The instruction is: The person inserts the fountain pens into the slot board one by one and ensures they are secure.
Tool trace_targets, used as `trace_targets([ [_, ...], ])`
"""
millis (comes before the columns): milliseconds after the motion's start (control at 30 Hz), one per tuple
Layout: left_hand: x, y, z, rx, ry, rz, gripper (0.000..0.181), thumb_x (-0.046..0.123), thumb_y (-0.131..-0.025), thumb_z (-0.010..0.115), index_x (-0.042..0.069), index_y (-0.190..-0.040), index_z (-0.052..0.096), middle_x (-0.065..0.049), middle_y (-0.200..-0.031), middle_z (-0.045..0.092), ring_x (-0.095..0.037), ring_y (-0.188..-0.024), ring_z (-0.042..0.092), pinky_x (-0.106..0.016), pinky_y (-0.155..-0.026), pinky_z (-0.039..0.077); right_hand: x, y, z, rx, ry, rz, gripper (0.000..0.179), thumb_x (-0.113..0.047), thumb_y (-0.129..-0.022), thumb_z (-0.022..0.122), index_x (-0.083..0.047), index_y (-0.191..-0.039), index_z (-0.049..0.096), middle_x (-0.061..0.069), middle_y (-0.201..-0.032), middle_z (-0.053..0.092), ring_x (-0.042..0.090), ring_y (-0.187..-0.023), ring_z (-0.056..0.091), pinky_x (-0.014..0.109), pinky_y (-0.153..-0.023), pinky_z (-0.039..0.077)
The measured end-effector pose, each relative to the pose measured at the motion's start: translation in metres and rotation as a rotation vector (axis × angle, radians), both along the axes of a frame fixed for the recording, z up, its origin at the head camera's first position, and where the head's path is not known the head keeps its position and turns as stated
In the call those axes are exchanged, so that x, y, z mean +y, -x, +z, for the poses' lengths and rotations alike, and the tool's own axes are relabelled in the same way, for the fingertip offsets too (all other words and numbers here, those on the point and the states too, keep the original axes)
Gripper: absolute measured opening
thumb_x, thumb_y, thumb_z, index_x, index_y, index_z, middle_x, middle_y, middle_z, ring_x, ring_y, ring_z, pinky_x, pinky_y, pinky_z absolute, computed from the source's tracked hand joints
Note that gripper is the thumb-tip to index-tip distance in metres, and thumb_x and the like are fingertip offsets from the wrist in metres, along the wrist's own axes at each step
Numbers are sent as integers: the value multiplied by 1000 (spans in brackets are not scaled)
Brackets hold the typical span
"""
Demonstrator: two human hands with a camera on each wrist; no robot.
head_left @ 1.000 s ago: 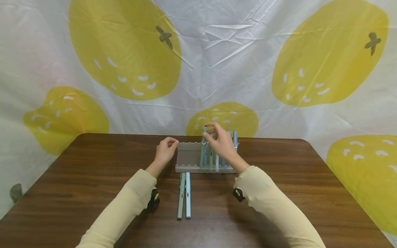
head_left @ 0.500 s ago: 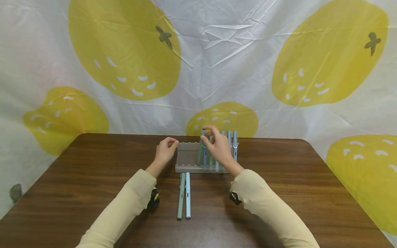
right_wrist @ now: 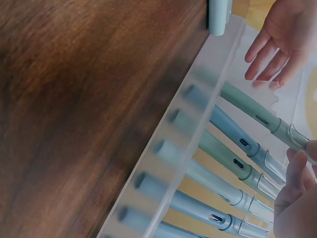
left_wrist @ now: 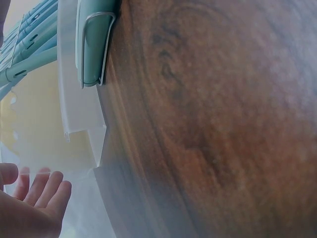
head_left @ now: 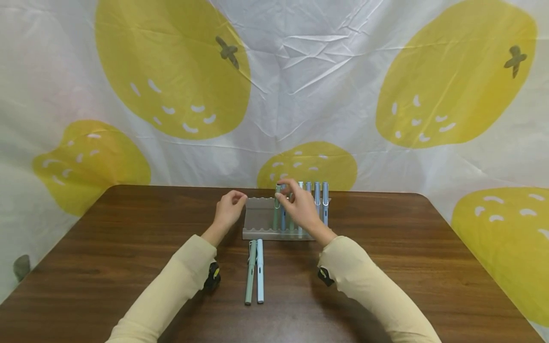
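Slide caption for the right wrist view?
Right hand holds a green pen beside other pens in a translucent rack; left hand nearby.

The right grip [head_left: 301,207] has lowered its green pen [head_left: 276,216] slightly leftward in the clear rack [head_left: 259,233].

Left forearm [head_left: 171,286], sleeved, extends forward and slants inward. Left wrist [head_left: 211,233] bare, roughly in line. Left grip [head_left: 229,209]: thumb and index tips close together, other fingers loosely extended. Right forearm [head_left: 375,283], also sleeved, slants inward from the opposite side; right wrist [head_left: 324,234] bare. Right grip [head_left: 300,207]: thumb and index form a 2-digit pinch, index arched above thumb.
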State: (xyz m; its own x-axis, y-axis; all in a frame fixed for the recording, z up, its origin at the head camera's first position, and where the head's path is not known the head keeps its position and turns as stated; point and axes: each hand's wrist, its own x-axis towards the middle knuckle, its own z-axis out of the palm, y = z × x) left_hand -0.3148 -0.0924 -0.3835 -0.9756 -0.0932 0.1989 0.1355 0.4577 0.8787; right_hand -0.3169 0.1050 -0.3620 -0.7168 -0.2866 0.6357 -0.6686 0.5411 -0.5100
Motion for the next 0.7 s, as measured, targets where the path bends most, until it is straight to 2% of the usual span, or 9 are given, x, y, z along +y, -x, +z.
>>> trace_targets([
  [200,0,0,-1,0,-2,4,22,18,-90,51,0,-99,59,-16,-103,59,-29,-98,53,-41,-80,43,1,2,0,-2,-9,-1,28,-13,-84,60,-7,-111,54,6,-81,64,9,-49,46,26,-43,38],
  [367,1,0,-1,7,1,10,22,18,-89,52,-1,-98,59,-16,-102,60,-29,-98,53,-40,-80,43,5,5,-2,14,-119,-23,37,-15,-83,62,-10,-118,51,0,-80,60,8,-48,42,26,-42,35],
  [500,1,0,-1,12,-5,13,21,17,-89,52,-1,-98,59,-17,-101,60,-30,-98,53,-41,-80,43,7,7,-3,-22,-188,-41,45,-18,-82,63,-13,-125,47,-4,-72,54,8,-48,41,25,-43,35],
  [700,1,0,0,7,1,14,22,19,-89,52,0,-98,59,-16,-102,60,-29,-98,53,-40,-81,42,8,9,-3,-72,-217,-56,46,-21,-84,61,-16,-127,45,-6,-62,49,10,-44,40,25,-40,33],
])
